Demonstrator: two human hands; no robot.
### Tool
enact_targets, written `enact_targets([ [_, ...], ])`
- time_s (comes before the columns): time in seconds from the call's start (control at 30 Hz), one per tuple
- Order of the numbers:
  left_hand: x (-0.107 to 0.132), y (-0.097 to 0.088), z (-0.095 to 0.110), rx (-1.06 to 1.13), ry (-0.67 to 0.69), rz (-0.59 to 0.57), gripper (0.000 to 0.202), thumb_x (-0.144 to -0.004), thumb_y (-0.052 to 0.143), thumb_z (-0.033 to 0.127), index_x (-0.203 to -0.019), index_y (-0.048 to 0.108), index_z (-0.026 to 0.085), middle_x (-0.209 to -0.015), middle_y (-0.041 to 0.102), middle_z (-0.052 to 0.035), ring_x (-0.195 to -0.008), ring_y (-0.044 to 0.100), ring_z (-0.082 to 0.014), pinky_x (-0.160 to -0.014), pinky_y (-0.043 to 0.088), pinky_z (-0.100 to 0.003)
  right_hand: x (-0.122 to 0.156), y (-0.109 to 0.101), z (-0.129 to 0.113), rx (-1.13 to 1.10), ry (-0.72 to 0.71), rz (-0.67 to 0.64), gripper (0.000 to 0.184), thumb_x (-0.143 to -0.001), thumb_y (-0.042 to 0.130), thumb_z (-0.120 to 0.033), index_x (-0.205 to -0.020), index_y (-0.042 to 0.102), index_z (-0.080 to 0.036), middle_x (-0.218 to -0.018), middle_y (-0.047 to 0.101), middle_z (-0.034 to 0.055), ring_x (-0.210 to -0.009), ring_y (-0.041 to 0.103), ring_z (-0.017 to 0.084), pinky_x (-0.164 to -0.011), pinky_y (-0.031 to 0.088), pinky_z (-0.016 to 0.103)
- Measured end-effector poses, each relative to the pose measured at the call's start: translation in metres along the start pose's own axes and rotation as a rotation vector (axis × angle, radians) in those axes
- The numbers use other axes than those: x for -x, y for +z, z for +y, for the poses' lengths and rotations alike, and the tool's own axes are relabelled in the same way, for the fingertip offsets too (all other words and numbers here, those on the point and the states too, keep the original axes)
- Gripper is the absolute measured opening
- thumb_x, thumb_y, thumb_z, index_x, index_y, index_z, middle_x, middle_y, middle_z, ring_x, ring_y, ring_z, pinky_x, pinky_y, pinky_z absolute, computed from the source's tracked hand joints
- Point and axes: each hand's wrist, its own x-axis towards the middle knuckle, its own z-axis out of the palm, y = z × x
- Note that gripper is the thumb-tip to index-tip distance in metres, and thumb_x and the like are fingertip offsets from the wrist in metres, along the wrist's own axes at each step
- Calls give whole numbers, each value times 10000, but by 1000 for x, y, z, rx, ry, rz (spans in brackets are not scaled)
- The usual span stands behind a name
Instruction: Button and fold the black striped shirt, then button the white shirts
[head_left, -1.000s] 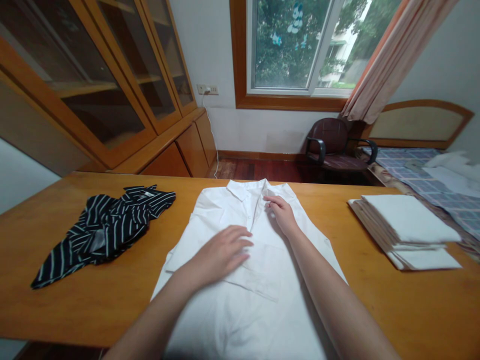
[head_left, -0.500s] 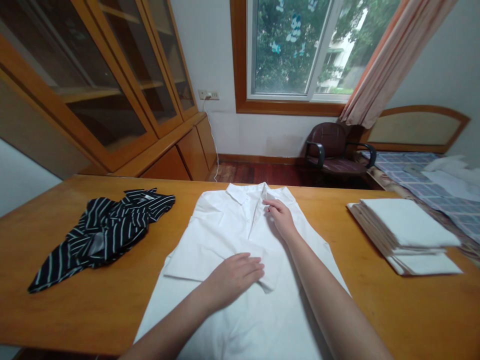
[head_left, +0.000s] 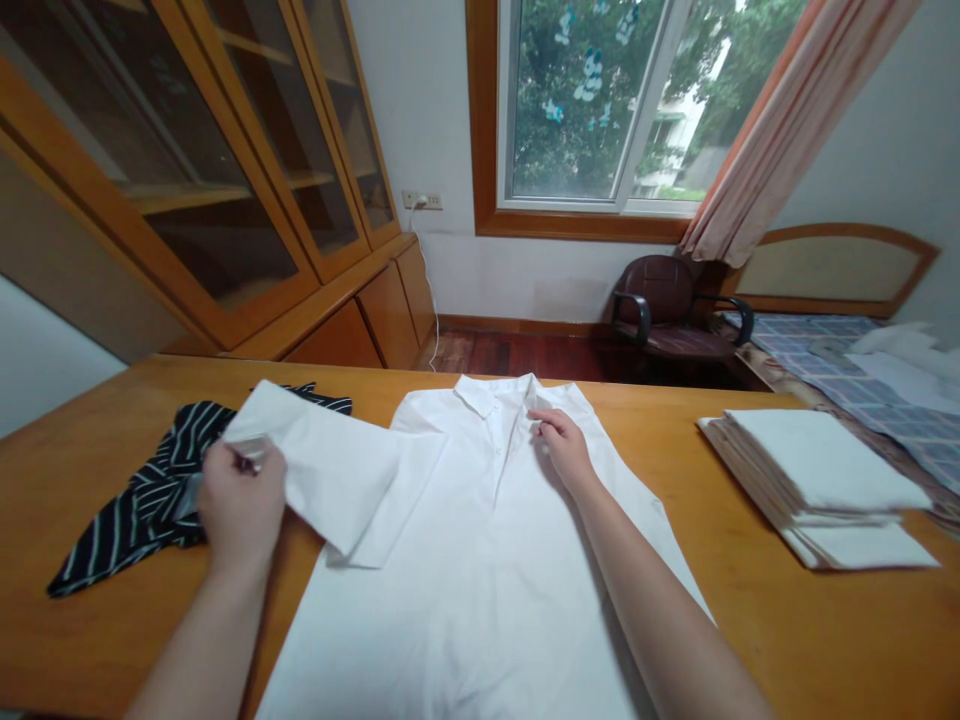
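A white collared shirt lies spread on the wooden table, collar at the far side and front placket facing up. My left hand is closed on the end of its left-hand sleeve, which is raised and stretched out to the left, folded over itself. My right hand rests on the shirt beside the collar and placket, index finger forward and the other fingers curled against the cloth. Behind my left hand lies a crumpled black shirt with white stripes, partly covered by the hand and the sleeve.
A stack of folded white and beige cloth sits at the right of the table. Beyond the far edge stand a brown armchair and a bed. A glass-doored cabinet rises at the left.
My left hand has moved from the middle of the shirt out to the left, carrying the sleeve, which lay folded across the front. My right hand stays near the collar, its fingers more curled.
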Motion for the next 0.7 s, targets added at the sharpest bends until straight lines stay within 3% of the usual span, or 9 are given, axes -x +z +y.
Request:
enact_targets([
  [0.07, -5, -14, 3, -2, 23, 160, 598, -886, 521, 255, -1461, 405, 144, -1427, 512, -159, -1250, 553, -394, -981, 509, -557, 0, 1, -1, 11, -3, 5, 328, -770, 487, -230, -919, 778, -200, -904, 670, 54, -789, 607, 191, -789, 485, 353],
  [0.13, -2, -21, 17, -24, 163, 228, 676, -888, 512, 204, -1529, 300, 200, -1558, 348, -131, -1411, 370, -413, -1125, 383, -595, 0, 1, -3, 29, -7, 5, 326, -772, 485, -230, -912, 777, -201, -886, 667, 52, -795, 610, 195, -787, 485, 354],
  [0.17, 2, -21, 26, -33, 249, 230, 656, -886, 510, 178, -1514, 328, 225, -1554, 357, -111, -1430, 346, -401, -1157, 345, -599, 1, 1, -3, 38, -10, 3, 327, -773, 482, -229, -914, 776, -204, -881, 665, 49, -792, 610, 195, -785, 485, 355],
  [0.23, 11, -13, 46, -7, 408, 181, 458, -885, 507, 145, -1329, 541, 248, -1410, 526, -77, -1400, 412, -363, -1172, 333, -604, 2, 1, -4, 52, -18, 0, 331, -776, 474, -222, -919, 773, -208, -875, 662, 45, -785, 611, 194, -785, 484, 356],
  [0.3, 23, 2, 64, 108, 536, -4, 267, -898, 493, 136, -1088, 654, 231, -1207, 639, -69, -1325, 512, -312, -1134, 410, -557, 2, 1, -3, 60, -23, -2, 338, -778, 467, -215, -929, 770, -208, -882, 663, 44, -778, 611, 193, -789, 484, 360],
  [0.37, 38, 22, 79, 195, 629, -253, 254, -915, 469, 151, -1049, 669, 231, -1109, 681, -64, -1232, 586, -271, -1081, 473, -498, 3, 1, -3, 68, -23, -6, 344, -778, 462, -209, -933, 770, -206, -892, 667, 46, -778, 612, 195, -798, 484, 364],
  [0.5, 75, 60, 98, 90, 734, -646, 334, -913, 486, 176, -1206, 645, 204, -1294, 654, -91, -1283, 552, -272, -1079, 480, -451, 3, 1, -1, 77, -19, -9, 344, -772, 464, -209, -930, 771, -204, -919, 679, 53, -790, 618, 201, -795, 493, 363],
  [0.6, 99, 84, 101, 6, 733, -748, 448, -892, 482, 148, -1327, 581, 188, -1416, 587, -104, -1351, 505, -272, -1131, 429, -458, 2, 2, 1, 78, -25, -6, 341, -775, 469, -217, -926, 775, -206, -903, 682, 56, -775, 618, 202, -774, 504, 356],
  [0.7, 108, 106, 95, -52, 676, -742, 480, -915, 465, 193, -1390, 535, 175, -1477, 530, -122, -1404, 450, -289, -1163, 380, -502, 2, 2, 4, 78, -37, -13, 342, -780, 468, -219, -923, 779, -214, -907, 688, 55, -767, 619, 201, -760, 513, 351],
])
